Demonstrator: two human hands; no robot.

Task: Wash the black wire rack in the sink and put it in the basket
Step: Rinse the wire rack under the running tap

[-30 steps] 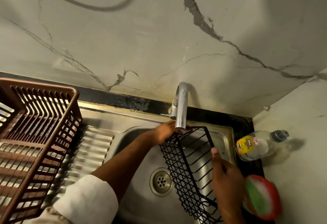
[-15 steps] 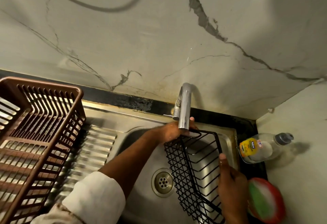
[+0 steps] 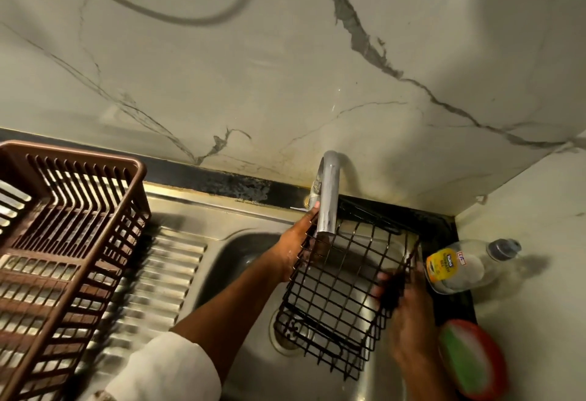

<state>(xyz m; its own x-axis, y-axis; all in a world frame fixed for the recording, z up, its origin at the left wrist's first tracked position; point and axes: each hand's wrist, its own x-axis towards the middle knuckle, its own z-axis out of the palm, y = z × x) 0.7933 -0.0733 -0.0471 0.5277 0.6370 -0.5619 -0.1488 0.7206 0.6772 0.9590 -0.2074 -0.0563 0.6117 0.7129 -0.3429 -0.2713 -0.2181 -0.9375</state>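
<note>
Black wire rack (image 3: 342, 289) hangs tilted over the sink (image 3: 241, 261) under the tap (image 3: 328, 197); your left hand (image 3: 296, 248) grips its left edge, your right hand (image 3: 409, 321) clasps its right side. Brown basket (image 3: 63, 242) sits well apart.

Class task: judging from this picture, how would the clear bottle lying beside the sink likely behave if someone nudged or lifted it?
The clear bottle lies on its side on the counter, so a nudge would probably make it roll. It looks mostly empty, so it is likely light. Its smooth plastic may be slippery to wet hands like the right hand at the black wire rack.
</note>
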